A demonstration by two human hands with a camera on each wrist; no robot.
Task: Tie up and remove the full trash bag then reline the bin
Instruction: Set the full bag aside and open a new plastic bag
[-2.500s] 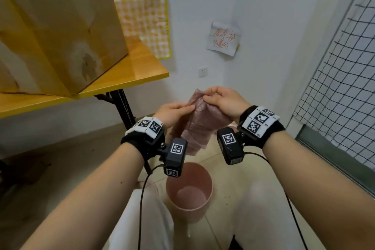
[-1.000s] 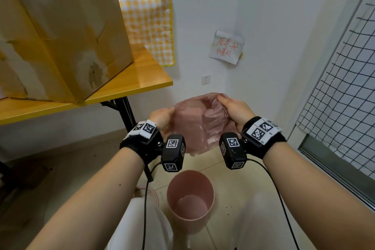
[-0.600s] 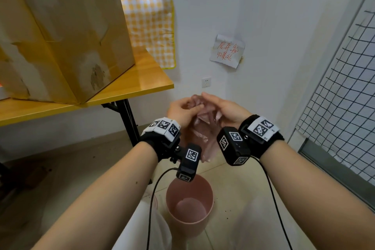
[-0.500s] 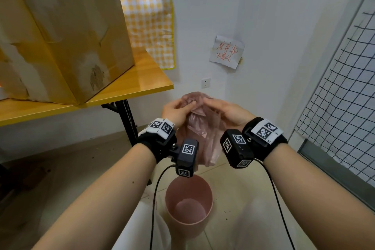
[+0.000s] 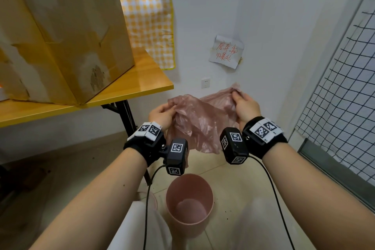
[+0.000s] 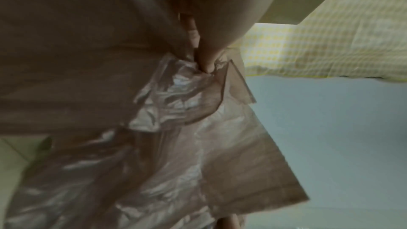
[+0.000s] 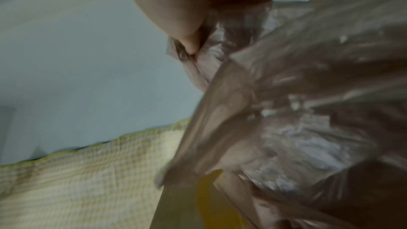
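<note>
The full bag looks gone; the step in hand, as I judge it, is relining. A fresh pink bag hangs in the air at 12 o'clock of the bin, which stands bare on the floor between the knees. The left hand pinches the bag's rim at 9 o'clock, thumb against fingers; the right hand pinches it at 3 o'clock, thumb pressed on film. The mouth is stretched between them, only partly open. Next, I think, the mouth needs spreading wider, then lowering toward 6 o'clock into the bin and folding over its lip.
</note>
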